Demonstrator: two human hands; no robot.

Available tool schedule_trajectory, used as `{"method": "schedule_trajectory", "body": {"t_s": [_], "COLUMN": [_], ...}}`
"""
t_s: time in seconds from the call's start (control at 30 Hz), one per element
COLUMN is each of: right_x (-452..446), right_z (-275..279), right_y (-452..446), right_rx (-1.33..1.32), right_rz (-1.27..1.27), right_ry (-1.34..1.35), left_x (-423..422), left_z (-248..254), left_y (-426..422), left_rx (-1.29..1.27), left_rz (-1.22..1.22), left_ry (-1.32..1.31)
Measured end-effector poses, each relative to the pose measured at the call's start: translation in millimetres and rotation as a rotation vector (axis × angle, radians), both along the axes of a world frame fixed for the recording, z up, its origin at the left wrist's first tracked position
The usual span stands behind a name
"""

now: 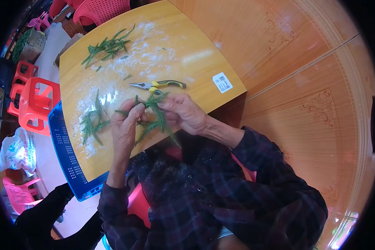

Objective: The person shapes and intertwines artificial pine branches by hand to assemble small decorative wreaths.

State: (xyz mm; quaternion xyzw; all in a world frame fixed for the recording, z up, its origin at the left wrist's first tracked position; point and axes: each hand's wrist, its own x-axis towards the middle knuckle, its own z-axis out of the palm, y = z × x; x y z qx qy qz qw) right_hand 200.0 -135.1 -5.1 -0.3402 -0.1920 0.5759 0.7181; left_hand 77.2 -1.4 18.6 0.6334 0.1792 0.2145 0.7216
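Note:
A green artificial sprig with several needle-like branches is held between both hands over the near edge of the yellow table. My left hand pinches its left part with thumb and fingers. On the right side, my right hand has its fingertips closed on the upper part. Pliers with yellow and black handles lie just beyond the hands. Another green sprig rests left of my left hand, and a pile of sprigs lies at the table's far side.
White powder is scattered over the table. A white label lies at the right. Below the table's left edge is a blue basket; red stools, a plastic bag and pink chairs stand around. Someone's red sleeve shows at top left.

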Motion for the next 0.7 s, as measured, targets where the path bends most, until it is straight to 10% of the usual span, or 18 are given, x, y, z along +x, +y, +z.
{"method": "schedule_trajectory", "body": {"t_s": [0.7], "right_x": [-1.7], "right_z": [3.2], "right_y": [0.5], "right_rx": [0.038], "right_rz": [-0.091], "right_ry": [0.013], "left_x": [0.1], "left_z": [-8.2], "left_y": [0.1], "left_rx": [-0.023], "left_rz": [0.017], "left_ry": [-0.008]}}
